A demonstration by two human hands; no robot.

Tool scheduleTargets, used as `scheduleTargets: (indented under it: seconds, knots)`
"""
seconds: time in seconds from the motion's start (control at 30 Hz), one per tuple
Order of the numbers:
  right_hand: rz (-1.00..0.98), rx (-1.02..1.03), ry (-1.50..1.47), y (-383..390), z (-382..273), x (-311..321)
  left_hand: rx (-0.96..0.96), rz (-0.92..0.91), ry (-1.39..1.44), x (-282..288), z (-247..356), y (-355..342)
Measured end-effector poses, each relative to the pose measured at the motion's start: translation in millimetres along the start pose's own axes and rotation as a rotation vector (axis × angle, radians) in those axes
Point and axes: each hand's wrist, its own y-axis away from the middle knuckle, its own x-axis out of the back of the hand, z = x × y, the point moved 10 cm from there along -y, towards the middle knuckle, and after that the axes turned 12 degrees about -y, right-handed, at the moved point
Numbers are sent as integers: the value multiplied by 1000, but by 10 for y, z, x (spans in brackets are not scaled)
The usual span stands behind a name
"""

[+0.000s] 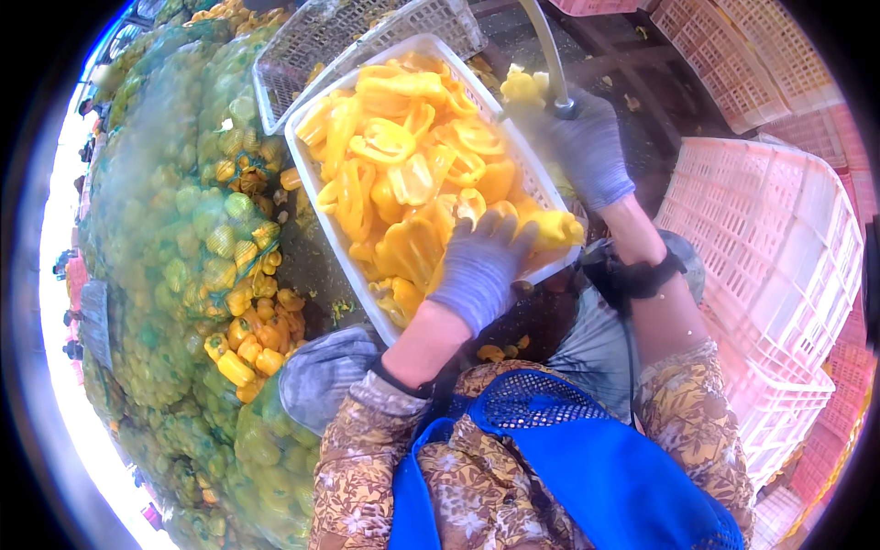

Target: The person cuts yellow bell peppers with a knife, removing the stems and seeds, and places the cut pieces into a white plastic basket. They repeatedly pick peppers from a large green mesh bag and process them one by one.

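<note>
A white plastic crate [301, 145] full of yellow bell pepper halves [411, 179] stands in front of me, tilted in view. My left hand [481, 270], in a grey-purple knitted glove, lies over the peppers near the crate's near side, fingers spread and touching them. One yellow pepper [555, 229] rests at the near right corner, beside those fingers. Past the crate's right side is my right hand [591, 147], gloved alike; its fingers are blurred. A curved metal bar [548, 50] meets this hand. Pale yellow pepper pieces [524, 87] show just beyond its fingers.
Stacked green mesh sacks of peppers [156, 220] fill the left, with loose yellow peppers [257, 335] at their foot. Another crate [302, 46] stands behind the full one. Pink and white crates [752, 220] are stacked on the right. Scraps lie on the dark floor [316, 266].
</note>
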Motion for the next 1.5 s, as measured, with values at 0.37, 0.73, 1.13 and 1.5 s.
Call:
scheduleTargets:
  seconds: [0.37, 0.73, 1.13, 1.5]
  knots:
    - [-534, -407, 230, 21, 618, -895, 744, 230, 762, 962, -2256, 2043]
    - [-392, -101, -142, -20, -477, -1842, 1167, -318, 662, -2389, -1883, 4273]
    - [-595, 375, 706, -502, -211, -3212, 927, -724, 408, -3833, -620, 4236]
    - [-782, 554, 1324, -1339, 714, -4436, 1020, -805, 780, -4304, -611, 4122]
